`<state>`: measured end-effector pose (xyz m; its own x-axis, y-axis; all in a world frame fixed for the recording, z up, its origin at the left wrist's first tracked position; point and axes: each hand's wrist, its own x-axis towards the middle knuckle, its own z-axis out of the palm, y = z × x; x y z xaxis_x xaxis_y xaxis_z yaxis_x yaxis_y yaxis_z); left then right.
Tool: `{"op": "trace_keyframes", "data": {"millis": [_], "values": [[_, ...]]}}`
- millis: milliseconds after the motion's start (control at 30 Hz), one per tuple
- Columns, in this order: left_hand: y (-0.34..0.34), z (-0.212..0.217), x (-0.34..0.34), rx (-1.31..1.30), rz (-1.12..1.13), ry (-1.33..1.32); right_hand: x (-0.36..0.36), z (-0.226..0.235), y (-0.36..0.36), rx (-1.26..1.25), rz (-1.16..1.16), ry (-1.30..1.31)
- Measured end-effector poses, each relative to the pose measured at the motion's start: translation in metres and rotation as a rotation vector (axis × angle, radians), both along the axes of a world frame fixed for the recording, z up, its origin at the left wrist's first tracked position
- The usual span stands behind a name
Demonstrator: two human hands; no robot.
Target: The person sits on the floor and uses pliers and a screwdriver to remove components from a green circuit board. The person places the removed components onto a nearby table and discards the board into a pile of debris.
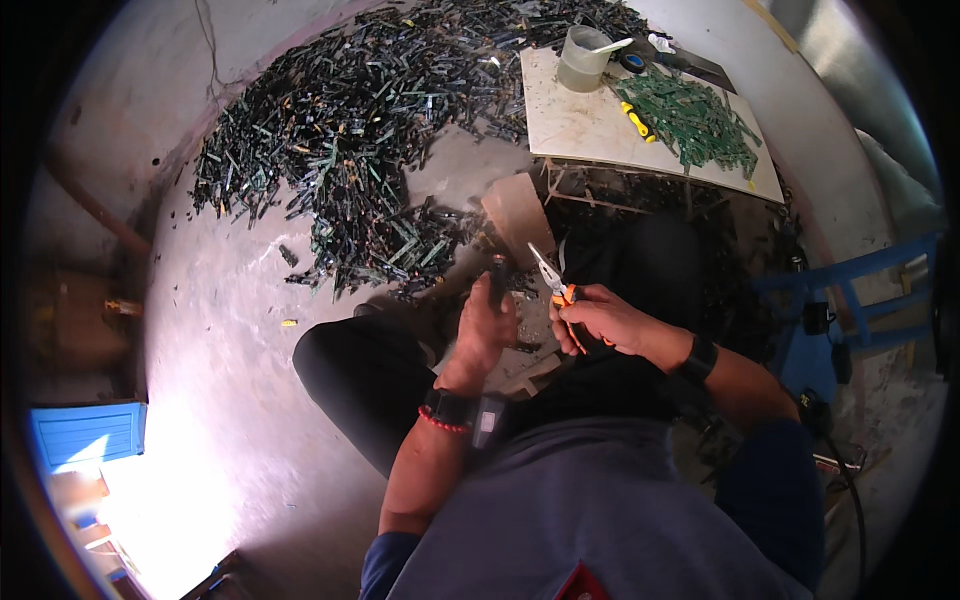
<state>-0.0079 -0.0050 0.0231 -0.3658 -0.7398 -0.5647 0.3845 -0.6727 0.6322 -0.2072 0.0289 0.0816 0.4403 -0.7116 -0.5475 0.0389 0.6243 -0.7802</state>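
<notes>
In front of my lap, my left hand [483,328] is closed around a dark strip-shaped piece [498,272] whose upper end sticks out past the fingers. Motion smears this hand a little, so the piece's details are lost. Just to the right, my right hand [612,322] grips needle-nose pliers [548,270] by their orange handles. The metal jaws point up and to the left, apart from the piece. Beyond both hands lies a wide heap of dark and green strip-shaped pieces [350,150] on the floor.
A low pale board [570,125] stands at the far right. On it are a clear cup [582,60], a yellow-and-black screwdriver [637,121] and a pile of green strips [695,120]. A brown cardboard piece [517,215] is ahead of my hands. A blue chair frame [850,280] stands right.
</notes>
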Motion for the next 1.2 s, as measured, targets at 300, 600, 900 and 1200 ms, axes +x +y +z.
{"op": "trace_keyframes", "data": {"millis": [300,600,900,1200], "values": [[-0.002,-0.005,0.001,0.091,-0.014,0.194,0.01,0.022,0.008,0.083,0.13,0.06],[0.0,-0.004,-0.002,0.049,-0.014,0.111,0.03,0.038,0.006,0.214,0.101,0.021],[0.002,0.011,-0.008,0.008,0.078,-0.009,0.044,0.041,0.004,0.234,0.023,0.114],[0.002,-0.027,-0.009,-0.473,0.041,-0.255,0.044,0.044,0.002,0.292,0.001,0.055]]}}
